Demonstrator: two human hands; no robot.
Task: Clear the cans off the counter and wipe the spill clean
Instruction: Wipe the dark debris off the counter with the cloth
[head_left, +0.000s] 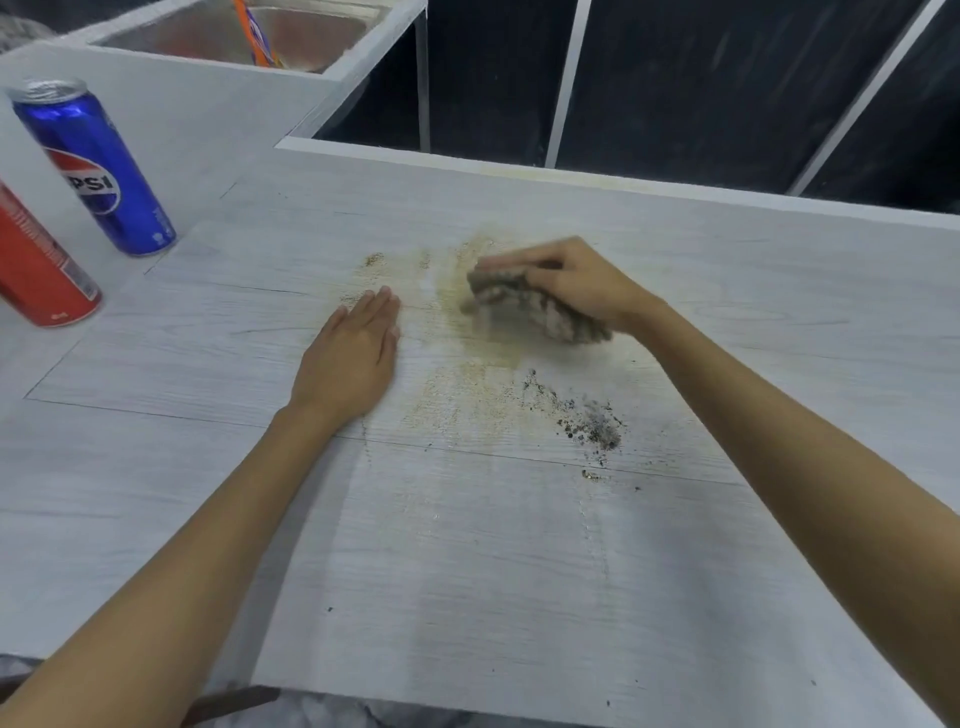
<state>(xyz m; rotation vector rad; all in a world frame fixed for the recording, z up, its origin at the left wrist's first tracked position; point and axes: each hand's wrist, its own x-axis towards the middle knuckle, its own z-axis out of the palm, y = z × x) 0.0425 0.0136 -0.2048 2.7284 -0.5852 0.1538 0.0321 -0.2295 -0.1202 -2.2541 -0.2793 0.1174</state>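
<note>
A red can (41, 270) and a blue can (98, 171) stand near each other at the left of the tabletop (467, 571). The left hand (348, 358) lies flat, fingers straight, just left of the yellowish spill (457, 395). The right hand (576, 283) grips a grimy cloth (535, 312) and presses it on the spill's far part. Dark crumbs (592, 421) lie nearer, to the right.

Bright even light on the pale desk (519, 571), faint soft shadows, motion blur on the sponge (535, 312) and right hand (576, 280), wide-angle distortion leaning the Pepsi can (98, 171) at the left edge
</note>
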